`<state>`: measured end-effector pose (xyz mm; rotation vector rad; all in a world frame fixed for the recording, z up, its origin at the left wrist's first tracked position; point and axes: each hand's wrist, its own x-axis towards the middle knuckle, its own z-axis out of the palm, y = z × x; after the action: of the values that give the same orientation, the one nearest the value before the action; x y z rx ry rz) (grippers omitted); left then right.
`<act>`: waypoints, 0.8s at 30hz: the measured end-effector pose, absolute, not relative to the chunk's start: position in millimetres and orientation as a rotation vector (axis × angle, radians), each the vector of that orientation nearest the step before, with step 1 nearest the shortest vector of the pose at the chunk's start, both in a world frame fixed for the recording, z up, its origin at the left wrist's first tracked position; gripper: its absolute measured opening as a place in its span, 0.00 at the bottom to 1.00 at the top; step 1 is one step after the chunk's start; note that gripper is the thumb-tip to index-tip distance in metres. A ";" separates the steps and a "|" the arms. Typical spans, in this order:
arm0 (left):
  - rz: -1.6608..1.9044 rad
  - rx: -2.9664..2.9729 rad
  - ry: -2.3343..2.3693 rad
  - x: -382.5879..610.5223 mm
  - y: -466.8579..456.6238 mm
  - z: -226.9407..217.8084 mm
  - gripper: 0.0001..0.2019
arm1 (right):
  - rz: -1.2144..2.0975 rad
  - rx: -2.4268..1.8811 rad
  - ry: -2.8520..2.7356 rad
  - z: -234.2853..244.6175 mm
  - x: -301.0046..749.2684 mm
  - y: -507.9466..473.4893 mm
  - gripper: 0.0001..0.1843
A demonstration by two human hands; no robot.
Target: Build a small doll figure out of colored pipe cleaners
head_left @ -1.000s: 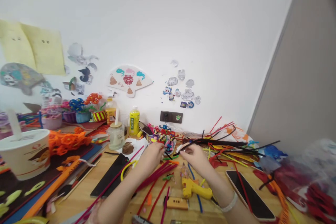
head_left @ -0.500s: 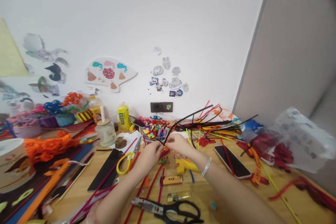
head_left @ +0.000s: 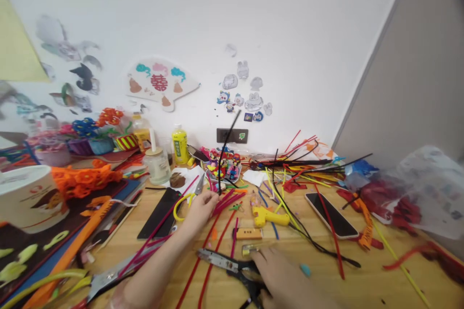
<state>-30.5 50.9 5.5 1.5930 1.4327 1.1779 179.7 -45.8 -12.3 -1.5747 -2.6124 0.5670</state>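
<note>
I've got my left hand (head_left: 198, 211) pinching a black pipe cleaner (head_left: 226, 149) upright — my right hand (head_left: 286, 275) on the scissors (head_left: 217, 259) at six o'clock, grip unclear — white wall (head_left: 290, 58) at twelve

Head-worn camera, facing forward and down

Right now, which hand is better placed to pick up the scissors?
Right, most likely. The right hand is already at the scissors, over their black handles. The left hand is farther off, beside the upright black pipe cleaner and the pile of pipe cleaners.
</note>
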 end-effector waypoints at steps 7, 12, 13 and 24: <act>1.329 1.503 1.396 -55.1 53.1 12.3 0.17 | 0.724 -1.191 -2.387 -19.6 214.7 -14.7 0.32; 1.480 1.512 1.373 -64.5 47.4 26.1 0.13 | 0.754 -1.209 -2.145 -12.0 221.9 -4.6 0.29; 1.501 1.517 1.362 -64.3 45.7 28.1 0.12 | 0.793 -1.226 -2.101 -8.3 216.9 -4.0 0.31; 1.507 1.448 1.035 -59.7 37.3 52.2 0.15 | 1.254 -0.937 -1.867 8.0 158.9 3.3 0.38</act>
<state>-59.7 37.3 52.2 1.4479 1.0353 1.5070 158.9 3.3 8.0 -0.9372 -1.8671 1.2538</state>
